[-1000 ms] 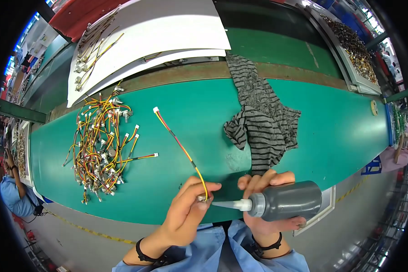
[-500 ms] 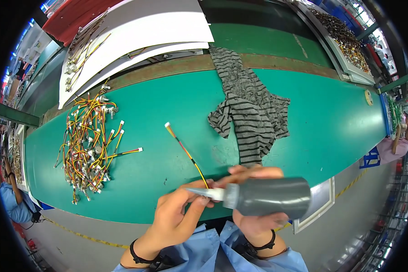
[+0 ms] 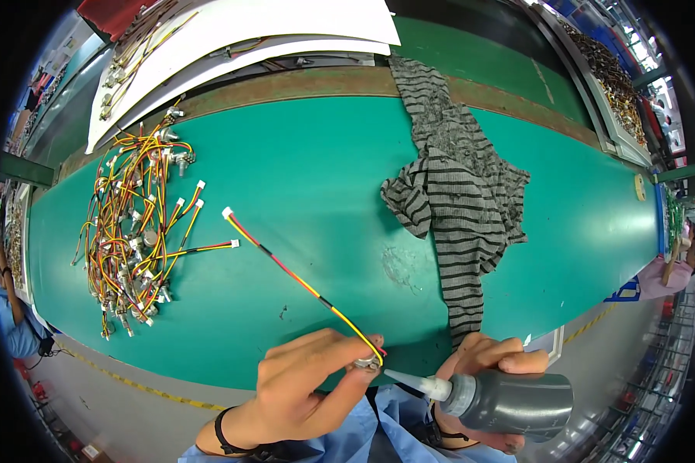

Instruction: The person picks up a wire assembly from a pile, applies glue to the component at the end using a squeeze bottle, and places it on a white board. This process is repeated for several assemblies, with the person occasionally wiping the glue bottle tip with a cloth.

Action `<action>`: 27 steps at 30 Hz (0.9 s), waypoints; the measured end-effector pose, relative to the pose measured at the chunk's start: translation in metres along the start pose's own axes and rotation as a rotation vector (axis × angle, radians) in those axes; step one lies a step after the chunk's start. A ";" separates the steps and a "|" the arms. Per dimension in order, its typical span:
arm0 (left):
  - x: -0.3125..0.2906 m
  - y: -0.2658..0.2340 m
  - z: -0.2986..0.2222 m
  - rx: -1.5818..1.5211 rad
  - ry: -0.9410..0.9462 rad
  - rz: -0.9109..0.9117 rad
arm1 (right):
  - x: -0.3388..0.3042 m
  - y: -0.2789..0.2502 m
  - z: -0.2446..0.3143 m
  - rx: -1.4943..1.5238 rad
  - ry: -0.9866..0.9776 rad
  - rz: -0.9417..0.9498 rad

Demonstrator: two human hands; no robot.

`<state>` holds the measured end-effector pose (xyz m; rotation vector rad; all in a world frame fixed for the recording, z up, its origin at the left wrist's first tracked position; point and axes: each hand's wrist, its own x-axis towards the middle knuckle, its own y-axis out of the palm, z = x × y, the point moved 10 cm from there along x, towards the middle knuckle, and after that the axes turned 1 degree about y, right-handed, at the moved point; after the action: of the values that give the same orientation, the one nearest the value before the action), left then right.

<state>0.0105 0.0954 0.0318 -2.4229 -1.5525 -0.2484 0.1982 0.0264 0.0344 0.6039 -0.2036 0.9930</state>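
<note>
A: Starting at the left of the frame, what?

B: A tangled pile of wired parts (image 3: 148, 238) on the green table (image 3: 324, 170), with white connectors (image 3: 235, 244) at loose ends.

A: And at lower centre?

B: The left hand (image 3: 293, 382), pinched between thumb and fingers on a small metal component (image 3: 368, 363). From there, a yellow, red and black cable (image 3: 309, 289) running up and left to a white plug (image 3: 228, 213).

A: Just right of that?

B: A pale nozzle (image 3: 415, 381), aimed left, with its tip just beside the component; contact too fine to make out. Higher, right of centre, a crumpled striped cloth (image 3: 463, 201).

A: And lower right?

B: The right hand (image 3: 490, 356), wrapped around a dark grey squeeze bottle (image 3: 527, 403), tipped nearly level. Squeeze pressure: not readable here.

A: Which step, then?

B: Probably lining up nozzle and component. Calling next for a steady pinch, fine aim and light pressure.
</note>
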 end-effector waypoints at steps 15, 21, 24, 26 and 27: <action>0.002 0.000 -0.008 0.042 0.138 -0.013 | -0.002 -0.001 0.006 0.129 -0.143 0.183; 0.001 -0.003 -0.011 0.062 0.135 -0.016 | -0.002 0.004 0.005 0.093 -0.103 0.415; 0.002 -0.001 -0.010 0.067 0.137 -0.011 | -0.004 0.008 0.011 -0.093 -0.111 0.053; 0.002 0.000 -0.010 0.072 0.143 -0.010 | -0.006 -0.011 0.012 -0.185 -0.115 -0.128; 0.002 0.001 -0.010 0.068 0.144 -0.011 | -0.005 -0.014 0.009 -0.110 -0.121 0.026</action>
<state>0.0120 0.0943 0.0418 -2.2910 -1.4881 -0.3581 0.2080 0.0124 0.0342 0.5622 -0.3716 0.9642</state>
